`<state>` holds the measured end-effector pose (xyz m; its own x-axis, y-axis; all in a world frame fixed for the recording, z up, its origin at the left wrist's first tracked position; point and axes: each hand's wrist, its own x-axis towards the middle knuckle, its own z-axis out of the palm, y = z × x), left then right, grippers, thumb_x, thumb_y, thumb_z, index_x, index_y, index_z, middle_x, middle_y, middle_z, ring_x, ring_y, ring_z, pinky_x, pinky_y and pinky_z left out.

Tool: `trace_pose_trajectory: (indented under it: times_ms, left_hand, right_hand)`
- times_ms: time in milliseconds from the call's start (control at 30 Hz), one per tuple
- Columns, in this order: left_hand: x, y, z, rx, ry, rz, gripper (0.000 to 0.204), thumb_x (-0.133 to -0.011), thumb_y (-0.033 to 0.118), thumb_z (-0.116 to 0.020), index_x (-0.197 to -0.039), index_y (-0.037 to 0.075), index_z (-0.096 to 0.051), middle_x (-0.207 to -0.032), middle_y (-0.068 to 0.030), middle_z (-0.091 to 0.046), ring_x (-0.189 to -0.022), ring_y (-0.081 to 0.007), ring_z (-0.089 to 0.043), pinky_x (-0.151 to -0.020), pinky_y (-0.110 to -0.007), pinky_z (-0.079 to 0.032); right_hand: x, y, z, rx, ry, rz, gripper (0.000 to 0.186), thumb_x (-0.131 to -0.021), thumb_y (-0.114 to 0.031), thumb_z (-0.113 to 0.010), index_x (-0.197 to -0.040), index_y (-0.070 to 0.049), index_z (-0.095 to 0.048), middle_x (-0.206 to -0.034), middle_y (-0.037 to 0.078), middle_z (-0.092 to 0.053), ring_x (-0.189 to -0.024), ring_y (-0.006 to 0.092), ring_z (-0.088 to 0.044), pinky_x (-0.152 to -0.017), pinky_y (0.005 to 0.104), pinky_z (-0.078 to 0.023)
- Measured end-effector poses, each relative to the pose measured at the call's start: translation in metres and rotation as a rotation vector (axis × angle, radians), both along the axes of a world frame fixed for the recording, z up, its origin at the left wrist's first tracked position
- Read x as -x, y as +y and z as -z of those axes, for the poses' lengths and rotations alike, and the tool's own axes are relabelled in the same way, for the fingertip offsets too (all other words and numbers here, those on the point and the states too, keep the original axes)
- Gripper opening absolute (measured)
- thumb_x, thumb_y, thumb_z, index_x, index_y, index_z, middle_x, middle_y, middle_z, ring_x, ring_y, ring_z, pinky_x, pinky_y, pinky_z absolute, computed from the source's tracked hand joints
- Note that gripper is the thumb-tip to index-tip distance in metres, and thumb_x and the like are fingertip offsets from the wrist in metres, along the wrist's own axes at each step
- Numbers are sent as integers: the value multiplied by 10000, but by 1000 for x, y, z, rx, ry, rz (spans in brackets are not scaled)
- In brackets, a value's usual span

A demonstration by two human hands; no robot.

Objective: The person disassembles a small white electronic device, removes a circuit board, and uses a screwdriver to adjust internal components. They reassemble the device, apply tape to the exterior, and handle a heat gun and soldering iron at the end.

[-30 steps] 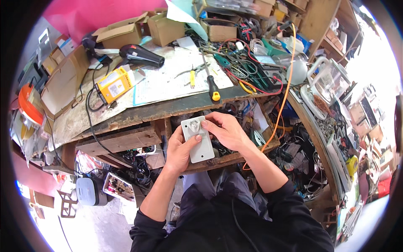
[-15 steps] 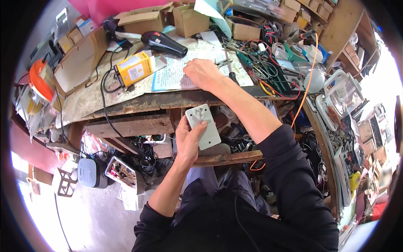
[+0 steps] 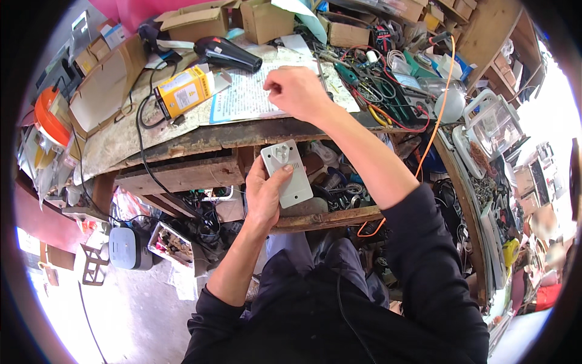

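My left hand holds a light grey plastic plug-in device just below the bench's front edge. Its back faces up, showing plug pins, slotted vents and corner screw holes; my thumb presses on its face. Above the bench, my right hand hovers over a printed sheet with its fingers curled closed. Whatever those fingers hold, if anything, is hidden. A yellow box with an open flap lies left of the sheet, and a black hair dryer lies behind it.
Tangled cables and hand tools crowd the bench's right side. An orange cord hangs down past my right forearm. Cardboard boxes stand at the back. Below the bench is a wooden shelf edge with clutter behind it.
My right hand has lifted slightly off the sheet, its fingers curling in more. The device in my left hand stays gripped. The whole view has shifted a little.
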<state>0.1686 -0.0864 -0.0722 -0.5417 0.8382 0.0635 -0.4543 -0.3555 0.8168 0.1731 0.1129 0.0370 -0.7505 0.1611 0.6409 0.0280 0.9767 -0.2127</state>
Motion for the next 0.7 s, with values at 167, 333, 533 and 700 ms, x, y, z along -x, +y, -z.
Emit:
trace_pose_trajectory:
  times_ms: [167, 333, 533, 700]
  left_hand:
    - [-1, -1, -3, -9, -22, 5, 439, -925, 32, -655, -1332, -41, -508, -1160, -185, -686, -1012, -321, -741, -867, -425, -625]
    - [-2, -1, -4, -15, -19, 25, 443, -917, 15, -653, -1334, -38, -512, -1169, -176, -689, -1021, -320, -738, -890, -422, -620]
    - [-1, 0, 6, 2, 37, -1, 425, -914, 21, -668, -1315, -27, -534, -1172, -144, -691, -1033, -271, -726, -904, -395, -605]
    - [-3, -1, 7, 41, 46, -18, 405, -907, 25, -691, -1291, -7, -568, -1140, -95, -691, -1002, -172, -690, -879, -335, -575]
  right_hand:
    - [-72, -38, 1, 873, 59, -76, 89, -877, 3, -723, -964, 0, -742, -880, 61, -754, -815, 135, -731, -702, 269, -560]
    - [-108, -52, 34, 1075, 168, -135, 104, -883, 32, -731, -981, 1, -744, -872, 14, -742, -785, 69, -670, -736, 224, -544]
    - [-110, -79, 33, 991, 92, -38, 78, -907, 15, -717, -981, -1, -733, -839, 7, -728, -699, 54, -645, -610, 228, -536]
    - [-109, -83, 39, 725, 93, 18, 83, -896, 15, -704, -978, 23, -714, -799, 62, -730, -675, 84, -667, -573, 260, -542]
